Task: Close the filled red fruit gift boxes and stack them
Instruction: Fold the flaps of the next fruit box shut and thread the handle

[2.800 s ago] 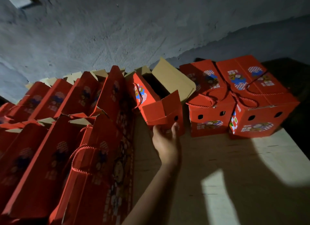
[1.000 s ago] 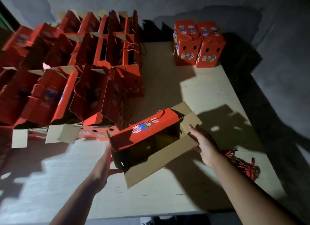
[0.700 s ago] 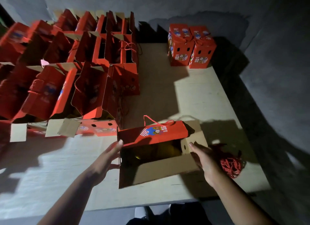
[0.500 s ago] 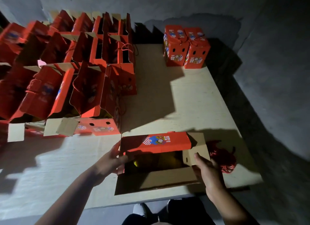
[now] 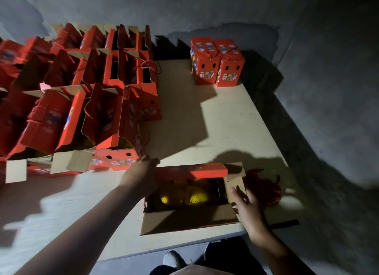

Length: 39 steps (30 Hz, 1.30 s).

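Two hands on open box (image 5: 190, 194): left grip (image 5: 141, 177) grasps far-left corner, right grip (image 5: 245, 205) released, flat on right flap.

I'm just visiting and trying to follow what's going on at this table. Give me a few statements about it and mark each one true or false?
1. The open box nearest the person holds yellow fruit in netting. True.
2. Two closed boxes stand side by side at the table's far end. True.
3. The closed boxes are stacked one on top of the other. False: both stand directly on the table.
4. The left hand is at the open box's left end. True.
5. The right hand is lifting a closed box by its rope handle. False: it is at the brown end flap of the open box.
6. All the boxes on the left are shut. False: the crowd of boxes has flaps standing up.
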Available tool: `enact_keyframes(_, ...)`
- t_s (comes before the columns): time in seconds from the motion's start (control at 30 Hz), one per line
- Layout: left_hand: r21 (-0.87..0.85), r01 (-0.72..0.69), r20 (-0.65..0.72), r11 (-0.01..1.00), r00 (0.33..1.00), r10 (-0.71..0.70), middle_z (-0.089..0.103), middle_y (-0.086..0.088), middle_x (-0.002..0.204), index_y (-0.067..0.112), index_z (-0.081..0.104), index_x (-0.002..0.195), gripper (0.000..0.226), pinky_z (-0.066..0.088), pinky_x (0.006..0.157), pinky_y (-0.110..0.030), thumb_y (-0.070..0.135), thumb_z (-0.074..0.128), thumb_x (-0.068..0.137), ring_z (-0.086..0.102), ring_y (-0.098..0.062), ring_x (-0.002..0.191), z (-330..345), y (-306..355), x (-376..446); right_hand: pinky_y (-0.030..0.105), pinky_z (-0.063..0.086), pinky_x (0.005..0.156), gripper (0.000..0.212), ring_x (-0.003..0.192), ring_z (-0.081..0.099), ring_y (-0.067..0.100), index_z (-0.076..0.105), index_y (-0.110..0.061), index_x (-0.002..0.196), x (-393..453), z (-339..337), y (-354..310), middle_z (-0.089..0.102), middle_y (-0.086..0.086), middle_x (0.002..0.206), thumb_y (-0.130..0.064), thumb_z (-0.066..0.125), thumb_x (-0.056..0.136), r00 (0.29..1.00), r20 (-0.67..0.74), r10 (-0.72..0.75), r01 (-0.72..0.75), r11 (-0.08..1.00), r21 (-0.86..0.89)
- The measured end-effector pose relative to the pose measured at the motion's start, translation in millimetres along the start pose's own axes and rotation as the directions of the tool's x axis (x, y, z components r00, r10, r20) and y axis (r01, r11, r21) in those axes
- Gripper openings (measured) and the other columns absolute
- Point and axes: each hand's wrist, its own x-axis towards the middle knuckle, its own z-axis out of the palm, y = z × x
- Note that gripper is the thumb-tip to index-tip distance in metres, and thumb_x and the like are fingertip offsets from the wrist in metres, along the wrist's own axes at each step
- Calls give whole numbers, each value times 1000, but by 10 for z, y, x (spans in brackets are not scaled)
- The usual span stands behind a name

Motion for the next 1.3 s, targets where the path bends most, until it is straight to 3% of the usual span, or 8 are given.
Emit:
enact_keyframes(0.17,-334,192,-46,923,975,-219,74,-6,98,19,66,112,14,66,64,-44,23,66,99,75,-23,75,-109,-192,129,40,50,104,29,113,61,6,70,-62,108,-217,29,-172,67,-33,107,-79,53,90,994,69,-80,78,997,28)
enact_keyframes(0.3,-832,311,88,459,892,-444,67,-10,114,9,63,121,47,62,52,-33,43,78,92,68,-27,97,65,-263,229,35,45,99,60,110,56,9,75,-41,122,-164,42,-180,61,-8,124,-77,33,99,981,189,-38,49,997,-54)
enact_keyframes(0.47,-953,256,163,160,882,-441,69,-16,110,7,61,120,48,65,62,-40,42,79,92,73,-31,94,337,-200,142,25,49,74,10,107,69,26,72,-18,101,142,91,-130,73,3,104,-24,76,95,992,121,-38,54,990,-127)
enact_keyframes(0.53,-958,153,45,241,914,-403,71,-11,112,11,59,125,39,66,68,-41,33,74,97,75,-30,98,430,-182,48,27,46,69,24,102,68,28,66,-17,102,246,119,-53,70,6,103,-23,84,88,996,86,-12,26,986,-166)
enact_keyframes(0.73,-514,-70,-310,855,944,-110,67,-4,132,29,45,146,50,57,93,-44,14,62,102,65,-28,118,721,-382,-236,38,46,98,82,130,55,23,36,-28,155,339,96,40,55,-1,138,-34,83,88,990,134,-52,88,957,-276)
enact_keyframes(0.97,-435,-194,-245,880,965,92,44,-10,152,35,-15,165,109,48,108,-41,39,71,97,46,-26,137,908,-549,-381,37,27,123,76,157,25,16,19,-33,166,269,27,84,25,-6,172,-45,60,103,954,275,-124,243,856,-456)
enact_keyframes(1.17,-393,-210,-322,895,943,80,35,-12,163,32,-16,165,132,42,117,-45,25,88,83,37,-28,146,859,-444,-219,39,28,123,72,156,26,16,18,-41,165,317,3,81,25,-9,171,-48,56,104,951,288,-117,248,842,-479)
enact_keyframes(1.3,-265,-238,-220,934,958,182,18,-5,173,26,-10,167,108,34,123,-53,30,71,96,20,-26,158,835,-500,-143,23,29,117,63,146,30,-3,23,-62,156,282,42,7,31,-26,158,-39,54,107,891,401,-213,392,806,-444)
